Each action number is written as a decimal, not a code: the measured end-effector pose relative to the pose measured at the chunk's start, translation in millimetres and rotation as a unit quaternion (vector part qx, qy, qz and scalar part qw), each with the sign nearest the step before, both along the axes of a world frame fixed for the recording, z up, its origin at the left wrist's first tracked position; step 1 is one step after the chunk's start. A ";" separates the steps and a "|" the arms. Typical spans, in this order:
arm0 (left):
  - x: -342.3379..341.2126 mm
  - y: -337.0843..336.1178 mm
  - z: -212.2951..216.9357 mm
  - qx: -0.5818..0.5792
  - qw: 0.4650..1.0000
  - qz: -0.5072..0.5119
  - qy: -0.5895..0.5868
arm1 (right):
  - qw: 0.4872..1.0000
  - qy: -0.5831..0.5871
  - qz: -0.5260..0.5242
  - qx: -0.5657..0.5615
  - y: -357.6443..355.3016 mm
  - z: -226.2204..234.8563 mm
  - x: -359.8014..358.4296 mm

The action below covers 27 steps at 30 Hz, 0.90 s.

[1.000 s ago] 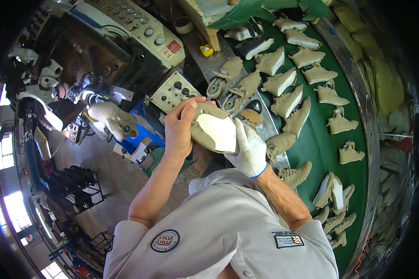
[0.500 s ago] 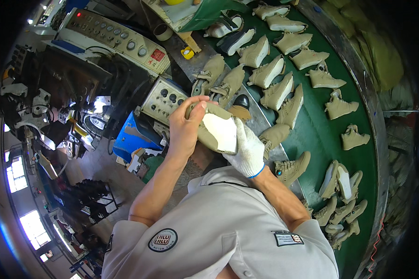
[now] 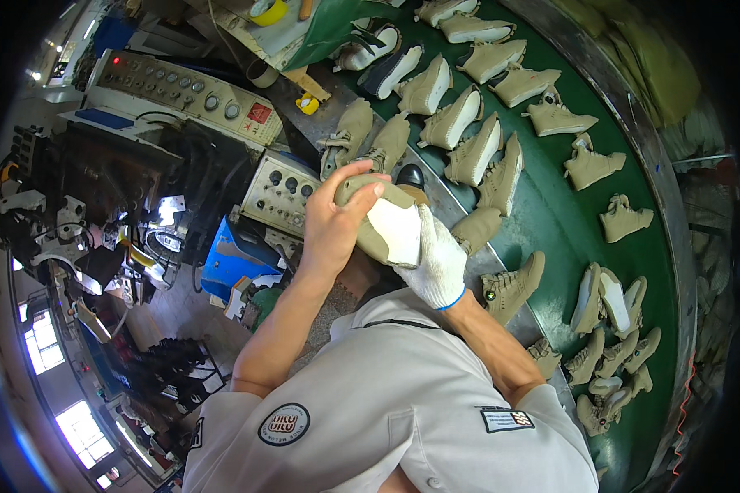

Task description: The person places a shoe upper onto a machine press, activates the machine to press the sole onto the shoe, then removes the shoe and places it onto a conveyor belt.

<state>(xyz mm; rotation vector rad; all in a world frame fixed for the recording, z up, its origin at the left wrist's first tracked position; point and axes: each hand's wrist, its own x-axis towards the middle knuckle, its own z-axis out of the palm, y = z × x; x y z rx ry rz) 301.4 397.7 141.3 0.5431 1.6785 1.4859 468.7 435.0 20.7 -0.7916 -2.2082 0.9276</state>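
I hold a tan shoe upper [image 3: 393, 230] in front of my chest, its underside turned up. A white insole board shows in the middle of that underside, with the tan material folded in around it. My bare left hand [image 3: 335, 220] is closed round the far left end, its thumb lying on the underside. On the opposite end is my right hand [image 3: 436, 264], in a white knit glove with a blue cuff, gripping the upper from the right side. Part of its fingers is hidden beneath the upper.
To the right, a green conveyor belt [image 3: 551, 218] carries many tan shoe uppers. More uppers [image 3: 353, 127] stand on the metal ledge ahead, near a yellow tape roll [image 3: 307, 103]. At left are a machine's control panel [image 3: 281, 193] and a blue metal part [image 3: 230, 267].
The surroundings have shifted in view, with the uppers ahead moving left and up. Both hands keep their grip on the upper, which is tilted slightly differently.
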 end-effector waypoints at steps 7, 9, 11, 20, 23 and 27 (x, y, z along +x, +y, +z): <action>4.0 11.7 -9.6 0.019 1.000 -0.023 -0.002 | 0.999 0.002 -0.006 0.041 14.7 -9.4 8.9; 7.3 16.6 -11.3 0.012 0.999 -0.027 0.032 | 0.999 -0.004 -0.019 0.037 16.4 -9.1 9.8; 8.6 25.2 -12.2 -0.004 0.998 -0.045 0.045 | 0.999 0.003 -0.034 0.027 17.9 -9.9 12.2; 10.9 61.1 -24.3 0.143 0.951 -0.049 -0.269 | 0.992 -0.011 -0.115 0.041 38.9 -7.7 18.6; 22.1 72.0 -30.9 0.139 0.962 -0.069 -0.224 | 0.989 -0.005 -0.139 0.041 43.2 -6.4 25.0; 31.0 88.9 -39.5 0.130 0.973 -0.110 -0.154 | 0.984 -0.011 -0.172 0.033 48.0 -6.1 31.5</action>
